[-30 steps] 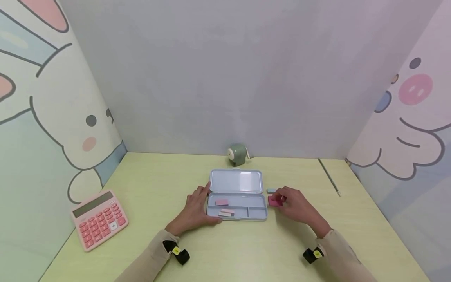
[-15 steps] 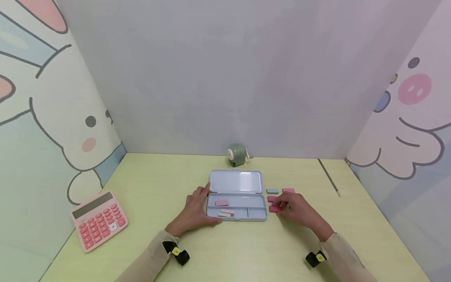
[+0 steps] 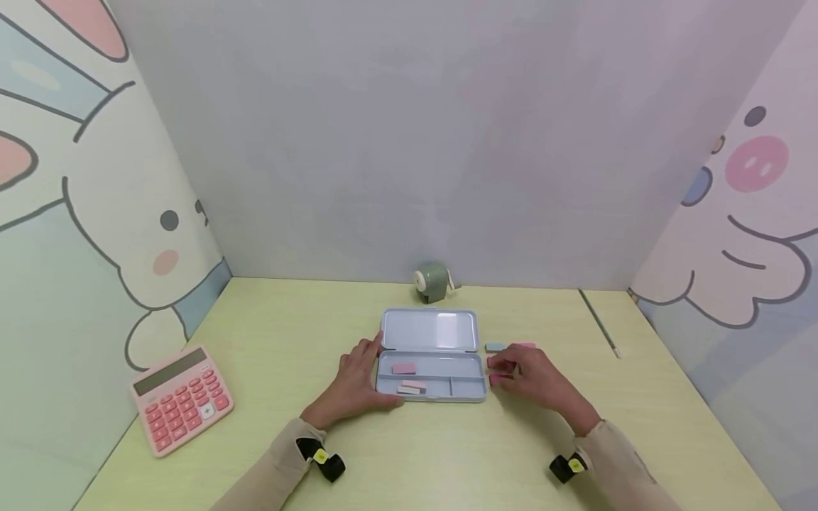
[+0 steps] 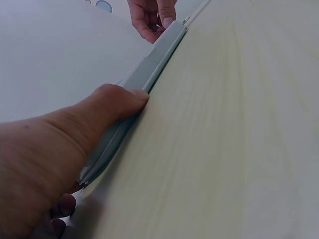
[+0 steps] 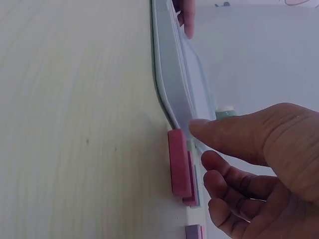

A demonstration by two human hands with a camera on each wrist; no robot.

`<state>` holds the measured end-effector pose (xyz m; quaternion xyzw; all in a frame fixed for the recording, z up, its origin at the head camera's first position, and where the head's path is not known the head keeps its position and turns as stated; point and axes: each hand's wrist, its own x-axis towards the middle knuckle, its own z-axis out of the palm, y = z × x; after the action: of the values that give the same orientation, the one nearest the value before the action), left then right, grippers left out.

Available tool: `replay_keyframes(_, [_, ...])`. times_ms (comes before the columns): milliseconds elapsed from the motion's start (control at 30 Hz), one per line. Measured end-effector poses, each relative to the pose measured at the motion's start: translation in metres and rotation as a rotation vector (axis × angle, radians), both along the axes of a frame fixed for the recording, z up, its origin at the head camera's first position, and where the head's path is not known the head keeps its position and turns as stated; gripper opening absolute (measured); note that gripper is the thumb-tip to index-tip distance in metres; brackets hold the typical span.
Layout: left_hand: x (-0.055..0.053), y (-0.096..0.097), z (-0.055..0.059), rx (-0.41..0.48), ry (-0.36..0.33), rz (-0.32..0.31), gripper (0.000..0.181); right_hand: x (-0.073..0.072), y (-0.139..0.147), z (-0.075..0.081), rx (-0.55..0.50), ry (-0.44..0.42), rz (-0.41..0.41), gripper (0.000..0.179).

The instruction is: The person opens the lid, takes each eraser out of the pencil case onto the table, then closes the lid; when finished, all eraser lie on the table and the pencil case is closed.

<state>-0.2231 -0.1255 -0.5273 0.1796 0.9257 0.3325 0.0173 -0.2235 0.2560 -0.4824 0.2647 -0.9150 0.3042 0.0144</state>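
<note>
A pale blue pencil case (image 3: 468, 389) lies with its lid open on the table. My left hand (image 3: 353, 378) grips its left end, thumb (image 4: 130, 99) along the front edge. Inside the case are a pink eraser (image 3: 403, 368) and small pink and white pieces (image 3: 409, 389). Right of the case, my right hand (image 3: 533, 376) hovers over a magenta eraser (image 3: 497, 380) and partly hides another. In the right wrist view its thumb and loosely bent fingers stand apart, nothing between them, beside the magenta eraser (image 5: 179, 162). A blue-grey eraser (image 3: 494, 347) lies just behind.
A pink eraser (image 3: 527, 345) shows behind the right hand. A green pencil sharpener (image 3: 432, 282) stands behind the case near the back wall. At the right lies a dark green pencil (image 3: 598, 323), and a pink calculator (image 3: 182, 400) sits at the left.
The right hand has set the magenta eraser down in front of the others, drawn back, then shifted slightly up and left over the erasers. The left hand stays at the case.
</note>
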Motion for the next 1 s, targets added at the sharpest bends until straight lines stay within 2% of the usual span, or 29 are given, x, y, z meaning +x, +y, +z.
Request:
replay_keyframes(167, [0.001, 0.0, 0.001, -0.005, 0.0, -0.001, 0.135, -0.002, -0.015, 0.001, -0.034, -0.002, 0.038, 0.016])
replay_keyframes(400, [0.001, 0.0, 0.003, 0.005, -0.001, 0.001, 0.135, -0.005, -0.044, 0.01, -0.017, -0.049, 0.03, 0.019])
replay_keyframes(600, [0.002, 0.0, 0.003, 0.017, -0.003, 0.001, 0.135, -0.008, -0.065, 0.015, -0.026, -0.045, 0.077, 0.018])
replay_keyframes(800, [0.001, 0.0, 0.002, 0.012, 0.005, -0.01, 0.135, -0.012, -0.082, 0.009, -0.043, -0.043, 0.153, 0.016])
replay_keyframes(1000, [0.0, -0.001, 0.0, 0.011, -0.001, -0.013, 0.134, -0.011, -0.099, 0.002, 0.002, -0.047, 0.214, 0.013])
